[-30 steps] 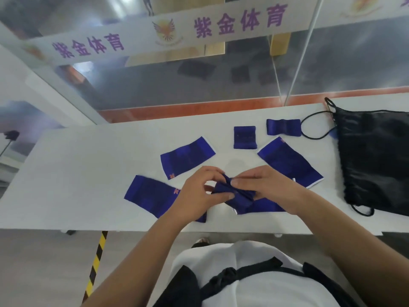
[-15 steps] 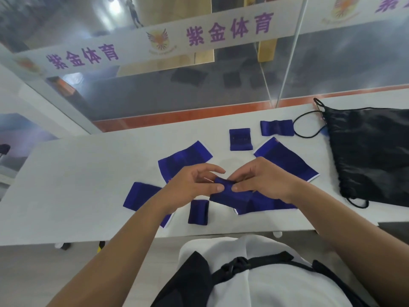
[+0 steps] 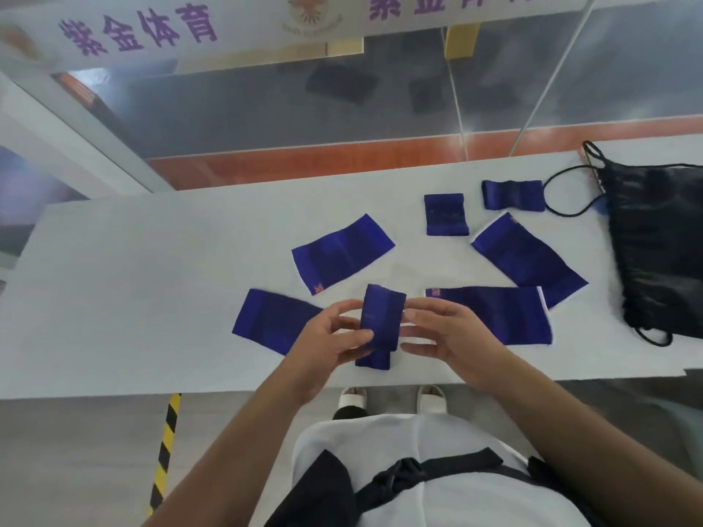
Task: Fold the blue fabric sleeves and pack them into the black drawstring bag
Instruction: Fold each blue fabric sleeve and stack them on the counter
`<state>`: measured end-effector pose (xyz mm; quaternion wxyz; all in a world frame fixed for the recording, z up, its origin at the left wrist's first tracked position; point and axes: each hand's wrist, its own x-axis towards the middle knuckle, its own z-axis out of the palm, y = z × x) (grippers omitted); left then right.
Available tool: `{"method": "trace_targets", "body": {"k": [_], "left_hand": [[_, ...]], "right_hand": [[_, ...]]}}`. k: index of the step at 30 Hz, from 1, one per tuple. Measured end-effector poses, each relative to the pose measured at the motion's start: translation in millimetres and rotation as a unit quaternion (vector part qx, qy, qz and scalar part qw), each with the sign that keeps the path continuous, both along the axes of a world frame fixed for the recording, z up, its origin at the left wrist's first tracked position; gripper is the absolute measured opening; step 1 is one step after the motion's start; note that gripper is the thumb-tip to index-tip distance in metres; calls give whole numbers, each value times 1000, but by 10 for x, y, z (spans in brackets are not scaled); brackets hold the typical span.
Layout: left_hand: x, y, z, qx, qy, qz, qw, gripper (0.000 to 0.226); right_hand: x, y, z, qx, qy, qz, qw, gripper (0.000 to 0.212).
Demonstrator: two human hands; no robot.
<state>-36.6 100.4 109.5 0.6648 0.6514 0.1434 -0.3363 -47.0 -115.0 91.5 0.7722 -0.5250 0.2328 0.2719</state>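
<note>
We stand at the long white table (image 3: 133, 298), which carries everything. The black drawstring bag (image 3: 662, 241) lies flat at its right end, and its cord (image 3: 563, 211) loops out leftward over the tabletop.

Four blue sleeves lie spread flat before us. The left sleeve (image 3: 266, 317) is partly hidden by our left hand (image 3: 327, 348). The upper-left sleeve (image 3: 342, 252) lies just beyond it. The slanted sleeve (image 3: 528, 256) lies near the bag. The near-right sleeve (image 3: 494, 313) touches the slanted sleeve's lower end and runs under our right hand (image 3: 452, 336).

Between our hands we hold the folded sleeve (image 3: 382, 317) on end, near the table's front edge. Our left hand pinches its left side, with the thumb on the front and the fingers curled behind. Our right hand's fingers are nearly straight, with their tips at the sleeve's right edge; we cannot tell whether they grip it.

Farther back, the square folded sleeve (image 3: 446, 214) lies alone, and the bundled sleeve (image 3: 513, 195) lies just beside the cord. The small folded piece (image 3: 372, 362) lies on the table, mostly covered by the folded sleeve.
</note>
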Motion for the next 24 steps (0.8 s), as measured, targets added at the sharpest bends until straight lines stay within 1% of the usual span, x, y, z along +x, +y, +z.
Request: {"method": "trace_targets", "body": {"k": [2, 5, 8, 11, 12, 14, 15, 17, 20, 24], "left_hand": [[-64, 83, -100, -9, 20, -35, 999, 37], [-127, 184, -244, -21, 42, -25, 999, 30], [-111, 278, -435, 41, 31, -14, 999, 30], [-36, 319, -630, 59, 35, -37, 997, 35], [0, 316, -692, 71, 24, -51, 996, 38], [74, 302, -787, 103, -10, -74, 992, 43], [109, 301, -826, 112, -27, -79, 990, 42], [166, 297, -897, 112, -54, -87, 988, 33], [183, 268, -988, 121, -78, -116, 983, 21], [106, 220, -1105, 153, -113, -146, 971, 22]], "right_hand": [[-33, 107, -77, -45, 7, 5, 999, 17], [-76, 267, -194, -92, 24, 31, 995, 15], [-104, 451, -316, -170, 39, 41, 984, 16], [-149, 627, -453, -224, 58, -5, 973, 15], [-164, 675, -502, -242, 61, -20, 968, 15], [-166, 726, -616, -296, 32, -22, 954, 14], [-154, 736, -664, -317, 9, -8, 948, 13], [-99, 733, -704, -337, -24, 27, 941, 11], [-31, 695, -737, -366, -38, 58, 928, 13], [-80, 715, -833, -423, -43, 85, 901, 15]]}}
